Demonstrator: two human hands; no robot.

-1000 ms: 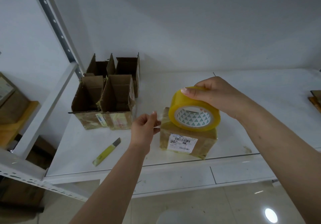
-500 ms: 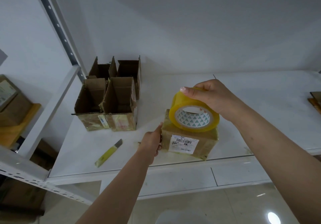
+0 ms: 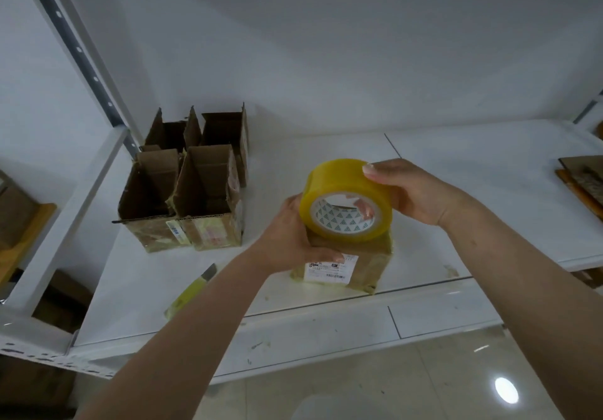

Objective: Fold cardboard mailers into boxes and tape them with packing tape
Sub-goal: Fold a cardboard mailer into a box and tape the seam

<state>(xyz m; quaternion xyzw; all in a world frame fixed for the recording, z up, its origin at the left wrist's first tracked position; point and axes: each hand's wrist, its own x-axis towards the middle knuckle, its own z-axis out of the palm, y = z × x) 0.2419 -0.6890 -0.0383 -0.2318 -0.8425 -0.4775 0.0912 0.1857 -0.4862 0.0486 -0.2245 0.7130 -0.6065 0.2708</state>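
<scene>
Right hand (image 3: 414, 191) is gripping the tape (image 3: 347, 201) on top of the box (image 3: 355, 256), left hand (image 3: 293, 237) is clutching the box's side, probably steadying it for taping.

The tape roll (image 3: 346, 204) covered most of the top of the closed box (image 3: 365, 261) beneath it, and the left hand (image 3: 290, 237) hid the box's left face. Print on the box's white label (image 3: 329, 268) was too small to read. The left forearm crossed the yellow knife (image 3: 192, 289), hiding its near end. At the right edge, flat cardboard pieces (image 3: 584, 175) were cut off. The right hand's (image 3: 414, 191) fingers were mostly hidden behind the roll. Dim boxes (image 3: 16, 211) at far left stayed indistinct.
</scene>
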